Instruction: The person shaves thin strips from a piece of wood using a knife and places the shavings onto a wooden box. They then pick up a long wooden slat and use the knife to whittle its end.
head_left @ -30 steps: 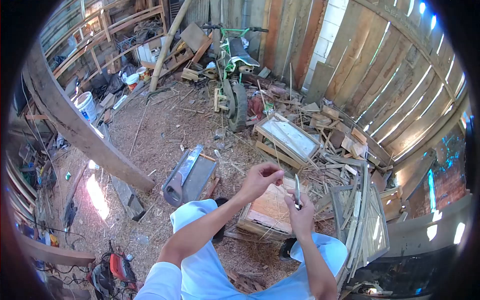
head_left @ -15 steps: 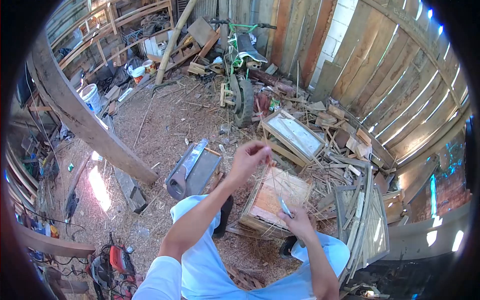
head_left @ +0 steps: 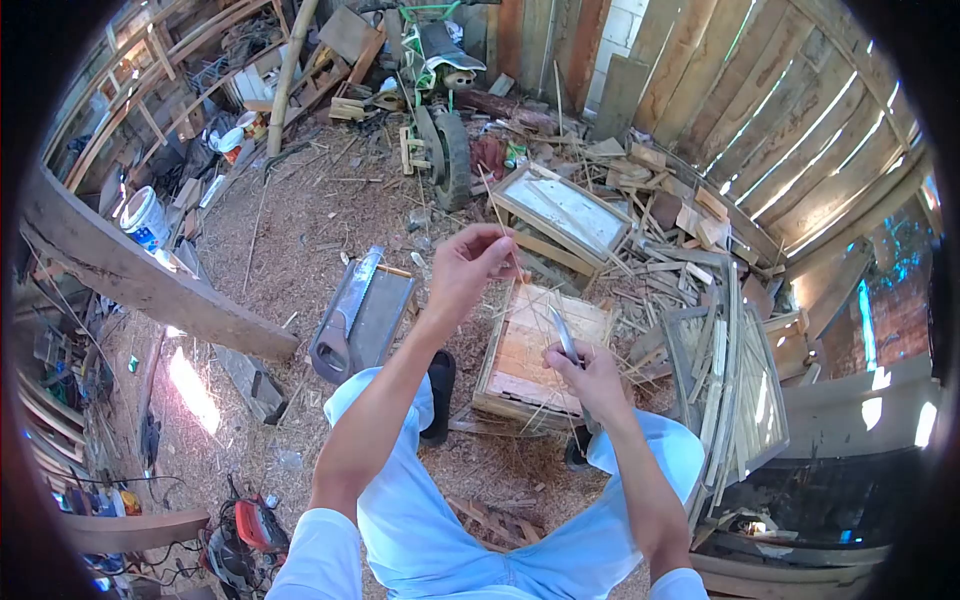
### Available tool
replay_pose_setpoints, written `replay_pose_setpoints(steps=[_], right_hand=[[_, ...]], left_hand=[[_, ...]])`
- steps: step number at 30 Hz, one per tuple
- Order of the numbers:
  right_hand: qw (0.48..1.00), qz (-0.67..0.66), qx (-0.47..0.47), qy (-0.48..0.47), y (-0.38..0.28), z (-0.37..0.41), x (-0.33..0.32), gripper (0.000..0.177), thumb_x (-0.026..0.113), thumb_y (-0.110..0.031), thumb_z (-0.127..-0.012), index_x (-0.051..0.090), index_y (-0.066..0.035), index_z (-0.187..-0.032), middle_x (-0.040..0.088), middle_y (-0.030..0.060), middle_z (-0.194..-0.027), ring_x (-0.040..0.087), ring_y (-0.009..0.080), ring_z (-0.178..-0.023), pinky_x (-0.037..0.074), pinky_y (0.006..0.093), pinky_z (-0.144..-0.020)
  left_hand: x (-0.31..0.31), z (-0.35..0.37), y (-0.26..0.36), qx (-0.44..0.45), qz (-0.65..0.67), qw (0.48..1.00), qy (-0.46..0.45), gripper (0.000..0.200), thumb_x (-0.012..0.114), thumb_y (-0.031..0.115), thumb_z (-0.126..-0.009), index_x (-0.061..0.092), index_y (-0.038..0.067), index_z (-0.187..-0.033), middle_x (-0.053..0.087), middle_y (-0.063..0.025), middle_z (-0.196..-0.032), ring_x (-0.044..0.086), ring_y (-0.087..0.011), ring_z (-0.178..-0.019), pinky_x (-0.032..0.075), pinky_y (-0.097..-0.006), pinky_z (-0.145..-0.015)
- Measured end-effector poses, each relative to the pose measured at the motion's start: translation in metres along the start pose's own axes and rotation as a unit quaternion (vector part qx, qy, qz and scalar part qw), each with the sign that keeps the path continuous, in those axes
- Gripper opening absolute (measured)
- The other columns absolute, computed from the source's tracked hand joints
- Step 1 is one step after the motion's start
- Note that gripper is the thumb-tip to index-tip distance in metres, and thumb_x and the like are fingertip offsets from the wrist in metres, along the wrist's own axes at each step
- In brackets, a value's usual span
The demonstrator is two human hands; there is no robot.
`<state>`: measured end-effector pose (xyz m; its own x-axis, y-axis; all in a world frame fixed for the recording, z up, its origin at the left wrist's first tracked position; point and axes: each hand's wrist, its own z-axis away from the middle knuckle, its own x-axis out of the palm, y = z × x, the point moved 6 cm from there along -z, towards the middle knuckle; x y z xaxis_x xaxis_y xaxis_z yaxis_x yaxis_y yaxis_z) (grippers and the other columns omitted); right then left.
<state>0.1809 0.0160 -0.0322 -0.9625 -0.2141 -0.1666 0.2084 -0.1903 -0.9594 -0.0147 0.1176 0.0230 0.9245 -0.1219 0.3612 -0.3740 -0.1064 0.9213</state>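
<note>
My left hand is raised, thumb and fingers pinched on a thin wooden strip that pokes up past the fingertips. My right hand is wrapped around a knife, its bright blade pointing up and away from me, toward the strip. Blade and strip look slightly apart. Below both hands sits a wooden box with a pale plank top, several thin slivers scattered over it.
A handsaw lies on a grey panel to the left. A framed panel and scrap wood lie ahead right. A motorbike stands behind. A wooden post slants at left; a red power tool sits lower left.
The whole view has shifted, so the scene sits higher in the frame. My right hand has moved up with the knife, closer to my left hand, and the blade shows more plainly.
</note>
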Motion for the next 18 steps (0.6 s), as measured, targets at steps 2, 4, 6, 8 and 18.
replay_pose_setpoints(steps=[2,4,6,8,18], right_hand=[[1.000,0.013,-0.007,0.009,-0.005,-0.001,-0.002,0.021,0.069,-0.024,-0.085,0.066,-0.004,-0.090,0.056,-0.0047,-0.069,0.040,0.0025,-0.055,0.030,0.0209,-0.048],[0.997,0.082,-0.003,-0.007,-0.012,0.002,-0.004,0.017,0.068,-0.017,-0.083,0.069,-0.002,-0.091,0.066,0.0023,-0.078,0.056,0.0098,-0.074,0.044,0.0274,-0.072],[0.996,0.089,-0.004,-0.012,-0.012,0.004,-0.008,0.018,0.069,-0.017,-0.082,0.069,-0.001,-0.091,0.065,0.0025,-0.078,0.056,0.0101,-0.074,0.044,0.0274,-0.071],[0.992,0.119,-0.033,-0.025,-0.007,0.003,-0.013,0.019,0.070,-0.018,-0.080,0.068,-0.002,-0.090,0.065,0.0037,-0.078,0.056,0.0116,-0.074,0.044,0.0279,-0.070],[0.983,0.173,-0.055,0.021,0.000,0.003,-0.029,0.019,0.069,-0.019,-0.081,0.068,-0.002,-0.091,0.066,0.0061,-0.077,0.058,0.0125,-0.072,0.046,0.0300,-0.069]], left_hand=[[-0.008,-0.002,0.007,0.003,0.011,1.000,0.014,0.019,0.061,0.011,-0.089,0.060,0.001,-0.105,0.065,-0.0080,-0.090,0.066,-0.0167,-0.079,0.057,-0.0306,-0.069],[-0.019,-0.006,0.016,0.013,-0.001,0.999,0.032,0.019,0.060,0.012,-0.090,0.060,0.001,-0.105,0.065,-0.0079,-0.090,0.066,-0.0165,-0.079,0.057,-0.0303,-0.069],[-0.033,-0.011,0.023,0.035,-0.007,0.997,0.065,0.018,0.059,0.013,-0.091,0.060,0.001,-0.104,0.065,-0.0077,-0.090,0.065,-0.0160,-0.079,0.056,-0.0293,-0.068],[-0.044,-0.011,0.031,0.041,-0.003,0.995,0.085,0.018,0.059,0.013,-0.091,0.060,0.001,-0.104,0.065,-0.0075,-0.090,0.065,-0.0159,-0.079,0.056,-0.0291,-0.068],[-0.059,-0.011,0.034,0.069,0.023,0.988,0.139,0.019,0.058,0.013,-0.092,0.058,0.002,-0.107,0.064,-0.0067,-0.090,0.063,-0.0125,-0.079,0.054,-0.0251,-0.069]])
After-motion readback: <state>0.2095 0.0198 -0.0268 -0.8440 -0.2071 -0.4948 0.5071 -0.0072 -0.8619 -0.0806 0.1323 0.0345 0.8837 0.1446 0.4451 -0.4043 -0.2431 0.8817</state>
